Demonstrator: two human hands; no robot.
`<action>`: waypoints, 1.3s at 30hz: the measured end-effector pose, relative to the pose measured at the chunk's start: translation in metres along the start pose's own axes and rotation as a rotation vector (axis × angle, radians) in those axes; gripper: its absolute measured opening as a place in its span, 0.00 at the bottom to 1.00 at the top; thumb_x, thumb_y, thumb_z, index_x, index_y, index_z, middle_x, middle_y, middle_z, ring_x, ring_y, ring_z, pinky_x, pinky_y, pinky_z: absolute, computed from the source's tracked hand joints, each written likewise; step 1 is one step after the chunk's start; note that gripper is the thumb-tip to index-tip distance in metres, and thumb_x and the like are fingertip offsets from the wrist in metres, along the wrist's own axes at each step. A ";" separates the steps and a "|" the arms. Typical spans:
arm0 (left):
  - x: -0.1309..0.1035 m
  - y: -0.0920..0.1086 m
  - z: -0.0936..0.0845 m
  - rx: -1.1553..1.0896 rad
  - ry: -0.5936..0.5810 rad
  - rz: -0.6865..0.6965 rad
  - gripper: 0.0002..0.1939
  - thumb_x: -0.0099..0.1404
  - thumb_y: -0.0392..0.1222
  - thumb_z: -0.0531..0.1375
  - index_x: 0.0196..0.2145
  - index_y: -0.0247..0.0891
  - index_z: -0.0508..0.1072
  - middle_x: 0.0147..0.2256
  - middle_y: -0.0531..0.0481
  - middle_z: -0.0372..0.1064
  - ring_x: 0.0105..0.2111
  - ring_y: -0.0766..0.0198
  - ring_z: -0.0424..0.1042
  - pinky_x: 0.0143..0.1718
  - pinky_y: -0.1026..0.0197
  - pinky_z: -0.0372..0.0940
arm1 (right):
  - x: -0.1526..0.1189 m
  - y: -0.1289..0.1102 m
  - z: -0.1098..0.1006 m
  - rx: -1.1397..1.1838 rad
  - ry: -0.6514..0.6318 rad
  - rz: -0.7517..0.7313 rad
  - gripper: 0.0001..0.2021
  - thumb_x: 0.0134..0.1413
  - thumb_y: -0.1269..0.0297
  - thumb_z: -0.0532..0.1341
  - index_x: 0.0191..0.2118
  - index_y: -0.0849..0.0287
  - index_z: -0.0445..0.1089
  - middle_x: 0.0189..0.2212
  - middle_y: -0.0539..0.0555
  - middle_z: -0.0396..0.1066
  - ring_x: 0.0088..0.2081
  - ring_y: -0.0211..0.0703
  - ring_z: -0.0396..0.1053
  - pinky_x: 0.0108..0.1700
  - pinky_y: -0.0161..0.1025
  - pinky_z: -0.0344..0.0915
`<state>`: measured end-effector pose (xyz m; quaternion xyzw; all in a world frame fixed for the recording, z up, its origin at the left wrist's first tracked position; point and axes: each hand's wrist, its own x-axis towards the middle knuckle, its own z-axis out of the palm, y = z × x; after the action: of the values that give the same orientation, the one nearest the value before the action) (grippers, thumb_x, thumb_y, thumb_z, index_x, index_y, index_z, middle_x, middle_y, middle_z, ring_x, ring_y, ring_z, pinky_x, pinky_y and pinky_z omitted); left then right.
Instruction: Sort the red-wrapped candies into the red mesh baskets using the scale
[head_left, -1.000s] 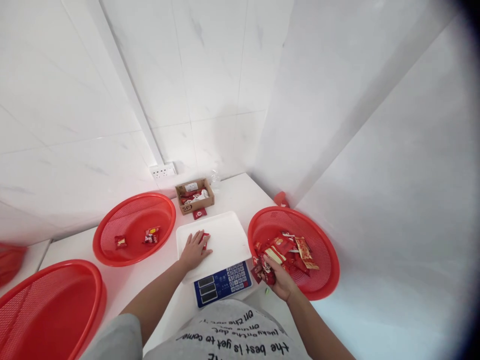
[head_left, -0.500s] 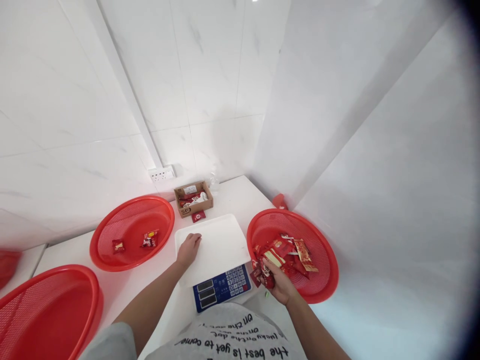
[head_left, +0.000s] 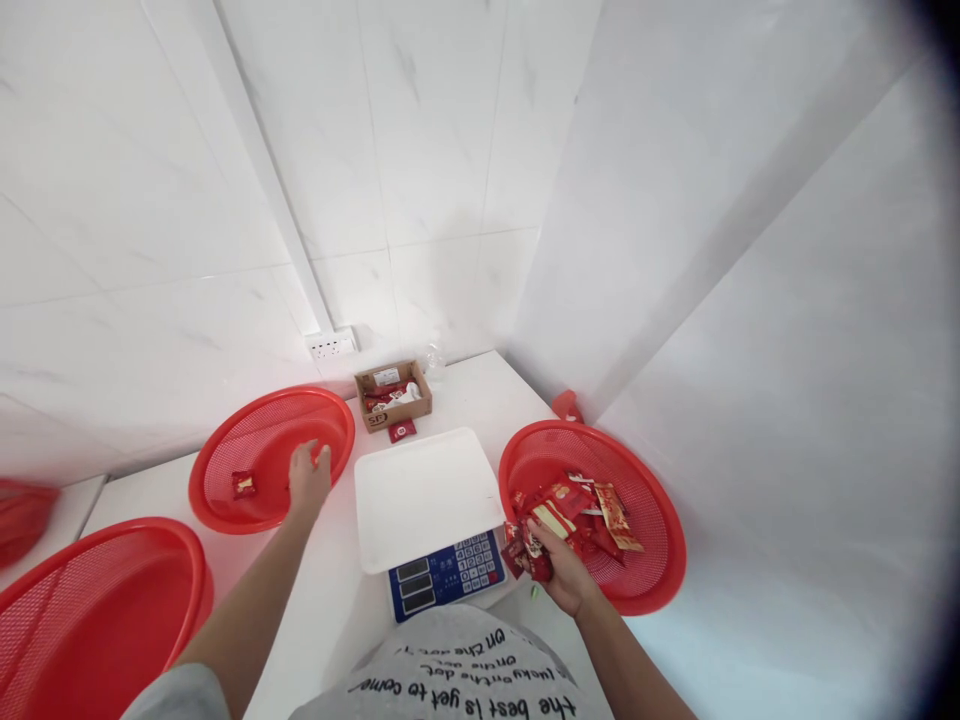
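My left hand [head_left: 309, 480] is over the far left red basket [head_left: 225, 440], with thumb and fingers apart. It covers the spot in that basket where a second red packet lay; a small red packet [head_left: 243, 485] shows farther left inside. Several small red snack packets [head_left: 526, 553] are gripped in my right hand [head_left: 559, 570], at the near left rim of the right red basket [head_left: 667, 560]. More red and gold packets [head_left: 581, 505] lie in a loose pile inside that basket. Between my hands is the white pan [head_left: 427, 500] of a weighing scale with a blue keypad [head_left: 450, 575].
A small cardboard box [head_left: 397, 412] holding red packets stands behind the scale, with one red packet [head_left: 402, 430] in front of it. Another red basket [head_left: 97, 620] is at the near left. A clear plastic item [head_left: 435, 360] and a wall socket [head_left: 332, 344] are at the back.
My left hand has left the scale pan and moved left over the far left basket, hiding one of its packets. My right hand stays beside the right basket, still holding the snack packets.
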<state>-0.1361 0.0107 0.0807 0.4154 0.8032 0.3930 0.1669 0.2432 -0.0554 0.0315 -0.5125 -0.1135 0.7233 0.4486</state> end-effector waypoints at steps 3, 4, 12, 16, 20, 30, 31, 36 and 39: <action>-0.050 0.009 0.025 -0.141 -0.228 -0.010 0.18 0.62 0.48 0.51 0.46 0.37 0.66 0.46 0.41 0.66 0.47 0.56 0.66 0.49 0.52 0.60 | -0.002 0.002 0.015 -0.022 -0.045 0.009 0.14 0.40 0.60 0.68 0.32 0.57 0.65 0.24 0.46 0.71 0.23 0.34 0.67 0.23 0.31 0.66; -0.068 0.014 0.034 -0.188 -0.315 -0.022 0.18 0.62 0.51 0.52 0.43 0.38 0.68 0.43 0.42 0.69 0.42 0.57 0.69 0.45 0.54 0.63 | -0.003 0.003 0.023 -0.027 -0.078 0.021 0.14 0.40 0.60 0.68 0.32 0.57 0.65 0.25 0.47 0.71 0.24 0.35 0.68 0.24 0.32 0.66; -0.140 0.046 0.062 -0.952 -1.210 -0.701 0.28 0.58 0.61 0.52 0.47 0.37 0.66 0.36 0.45 0.71 0.30 0.62 0.71 0.34 0.59 0.65 | -0.007 0.009 0.097 -0.240 -0.435 0.076 0.17 0.43 0.55 0.65 0.39 0.57 0.67 0.30 0.50 0.72 0.28 0.37 0.69 0.26 0.33 0.64; -0.131 0.039 0.057 -0.954 -1.139 -0.683 0.23 0.59 0.56 0.54 0.46 0.38 0.68 0.34 0.47 0.70 0.29 0.62 0.70 0.33 0.59 0.64 | -0.005 0.011 0.108 -0.374 -0.493 0.068 0.20 0.44 0.54 0.64 0.44 0.54 0.65 0.29 0.48 0.70 0.25 0.34 0.66 0.25 0.32 0.62; -0.129 0.033 0.053 -0.954 -1.067 -0.607 0.18 0.58 0.51 0.58 0.44 0.41 0.68 0.37 0.49 0.69 0.33 0.63 0.69 0.34 0.60 0.64 | 0.001 0.018 0.109 -0.469 -0.587 0.029 0.20 0.44 0.53 0.63 0.44 0.55 0.66 0.27 0.47 0.69 0.24 0.33 0.65 0.26 0.31 0.61; -0.123 0.027 0.054 -0.972 -0.914 -0.608 0.21 0.51 0.44 0.65 0.43 0.41 0.66 0.30 0.52 0.70 0.28 0.65 0.70 0.29 0.64 0.62 | 0.017 0.028 0.121 -0.482 -0.593 0.040 0.21 0.47 0.51 0.60 0.47 0.53 0.64 0.28 0.47 0.69 0.23 0.33 0.65 0.24 0.32 0.63; -0.121 0.026 0.055 -0.983 -0.897 -0.608 0.22 0.51 0.43 0.66 0.43 0.40 0.66 0.30 0.51 0.70 0.28 0.66 0.70 0.30 0.64 0.62 | 0.016 0.027 0.122 -0.475 -0.583 0.047 0.22 0.47 0.52 0.60 0.49 0.51 0.63 0.29 0.47 0.69 0.23 0.33 0.65 0.24 0.32 0.63; -0.114 0.022 0.056 -1.021 -0.779 -0.673 0.20 0.51 0.40 0.66 0.41 0.41 0.64 0.35 0.50 0.71 0.30 0.68 0.71 0.35 0.64 0.63 | 0.015 0.026 0.122 -0.449 -0.489 0.090 0.30 0.45 0.56 0.62 0.56 0.50 0.55 0.28 0.47 0.69 0.23 0.34 0.66 0.25 0.33 0.64; -0.108 0.023 0.052 -0.996 -0.717 -0.671 0.20 0.52 0.39 0.65 0.41 0.41 0.63 0.38 0.49 0.71 0.30 0.69 0.71 0.35 0.64 0.63 | 0.018 0.027 0.117 -0.415 -0.400 0.107 0.30 0.44 0.58 0.63 0.55 0.52 0.56 0.28 0.47 0.70 0.25 0.35 0.68 0.26 0.33 0.64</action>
<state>-0.0274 -0.0420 0.0592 0.1231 0.5078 0.4804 0.7044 0.1290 -0.0220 0.0555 -0.4456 -0.3180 0.7941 0.2639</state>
